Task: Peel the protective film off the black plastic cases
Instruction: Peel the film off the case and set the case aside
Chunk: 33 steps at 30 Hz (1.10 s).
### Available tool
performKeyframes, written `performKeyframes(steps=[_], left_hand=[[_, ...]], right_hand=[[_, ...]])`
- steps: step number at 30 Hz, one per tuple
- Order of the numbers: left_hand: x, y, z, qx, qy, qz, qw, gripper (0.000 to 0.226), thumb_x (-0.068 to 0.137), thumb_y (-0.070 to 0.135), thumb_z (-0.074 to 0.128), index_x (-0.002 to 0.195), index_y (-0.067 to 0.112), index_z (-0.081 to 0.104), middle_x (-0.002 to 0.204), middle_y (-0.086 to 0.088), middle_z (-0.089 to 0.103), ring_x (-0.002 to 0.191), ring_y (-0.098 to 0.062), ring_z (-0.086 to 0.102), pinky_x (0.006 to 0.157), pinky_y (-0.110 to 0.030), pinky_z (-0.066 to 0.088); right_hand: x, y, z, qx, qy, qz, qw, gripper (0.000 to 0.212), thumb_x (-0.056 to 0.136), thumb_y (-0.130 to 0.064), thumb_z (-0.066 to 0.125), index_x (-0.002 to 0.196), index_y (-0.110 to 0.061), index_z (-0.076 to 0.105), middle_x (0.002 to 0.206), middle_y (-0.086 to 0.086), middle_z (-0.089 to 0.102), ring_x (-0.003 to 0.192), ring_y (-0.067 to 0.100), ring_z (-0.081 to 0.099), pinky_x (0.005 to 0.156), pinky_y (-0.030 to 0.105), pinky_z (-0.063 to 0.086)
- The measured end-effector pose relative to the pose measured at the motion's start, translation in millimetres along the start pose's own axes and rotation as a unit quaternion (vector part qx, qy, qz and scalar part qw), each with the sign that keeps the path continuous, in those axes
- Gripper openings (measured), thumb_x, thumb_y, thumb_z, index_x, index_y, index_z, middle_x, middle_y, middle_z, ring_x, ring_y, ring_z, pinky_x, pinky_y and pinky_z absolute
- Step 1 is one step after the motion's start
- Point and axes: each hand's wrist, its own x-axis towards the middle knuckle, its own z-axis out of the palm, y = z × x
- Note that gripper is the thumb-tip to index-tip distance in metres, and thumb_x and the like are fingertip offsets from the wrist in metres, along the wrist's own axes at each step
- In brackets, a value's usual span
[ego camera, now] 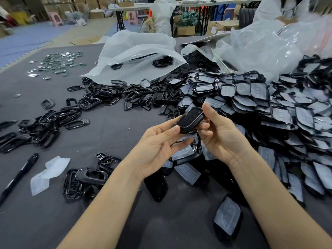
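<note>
Black case (190, 120), underside hidden, looks glossy with button outlines; left grip (158, 142) and right grip (219, 135) both clamp it.

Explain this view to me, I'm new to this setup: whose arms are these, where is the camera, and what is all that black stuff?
No machine here: one camera sits on a person's head, looking forward and down at their bare arms. The left hand and right hand together hold one black key-fob case, whose face looks glossy, with no film that I can see. On the grey table, a big heap of film-covered cases lies to the right, bare black frames to the left, and peeled film beside a black pen near the left edge. A white plastic bag lies behind.
</note>
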Motion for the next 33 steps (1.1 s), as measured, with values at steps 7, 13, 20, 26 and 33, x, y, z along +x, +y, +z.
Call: performKeyframes(steps=[7, 13, 20, 26, 33], left_hand=[[1.6, -2.7, -3.1, 0.023, 0.002, 0.020, 1.000, 0.030, 0.080, 0.019, 0.065, 0.109, 0.011, 0.074, 0.108, -0.010, 0.072, 0.100, -0.019, 0.069, 0.089, -0.033, 0.055], [2.3, -4.7, -1.9, 0.084, 0.033, 0.064, 0.994, 0.026, 0.085, 0.015, 0.056, 0.104, 0.010, 0.074, 0.108, -0.009, 0.072, 0.099, -0.015, 0.068, 0.083, -0.028, 0.055], [2.6, -8.1, 1.2, 0.145, 0.074, 0.123, 0.979, 0.024, 0.078, 0.022, 0.062, 0.099, 0.016, 0.075, 0.101, 0.000, 0.075, 0.096, -0.010, 0.068, 0.093, -0.029, 0.053], [-1.3, -7.5, 2.4, 0.518, 0.107, 0.254, 0.810, 0.036, 0.089, 0.003, 0.064, 0.114, 0.027, 0.068, 0.125, 0.008, 0.065, 0.113, 0.008, 0.057, 0.094, -0.011, 0.044], [-4.9, -10.0, 3.5, 0.531, 0.162, 0.295, 0.778, 0.059, 0.093, -0.010, 0.047, 0.129, 0.036, 0.057, 0.123, 0.014, 0.066, 0.079, 0.001, 0.060, 0.077, -0.012, 0.048]], right_hand=[[-0.5, 0.6, -0.7, -0.028, -0.016, -0.011, 0.999, 0.020, 0.074, -0.028, 0.066, 0.067, -0.010, 0.060, 0.053, -0.005, 0.046, 0.036, 0.002, 0.040, 0.032, 0.010, 0.032], [1.1, 0.2, -4.3, -0.042, 0.021, 0.010, 0.999, 0.019, 0.070, -0.028, 0.071, 0.059, -0.019, 0.059, 0.045, -0.008, 0.045, 0.033, 0.001, 0.040, 0.033, 0.009, 0.032], [0.0, -0.4, -3.7, -0.044, 0.034, 0.002, 0.998, 0.017, 0.077, -0.027, 0.067, 0.075, -0.011, 0.060, 0.052, -0.002, 0.057, 0.040, 0.004, 0.050, 0.033, 0.011, 0.036], [1.8, -0.9, -8.7, -0.162, 0.049, -0.083, 0.982, 0.018, 0.088, -0.026, 0.065, 0.080, -0.010, 0.064, 0.060, 0.002, 0.061, 0.051, 0.014, 0.058, 0.047, 0.019, 0.048], [1.8, 3.3, -8.9, -0.296, 0.053, -0.194, 0.934, 0.012, 0.087, 0.002, 0.064, 0.086, -0.009, 0.063, 0.067, 0.003, 0.065, 0.049, 0.013, 0.061, 0.047, 0.020, 0.050]])
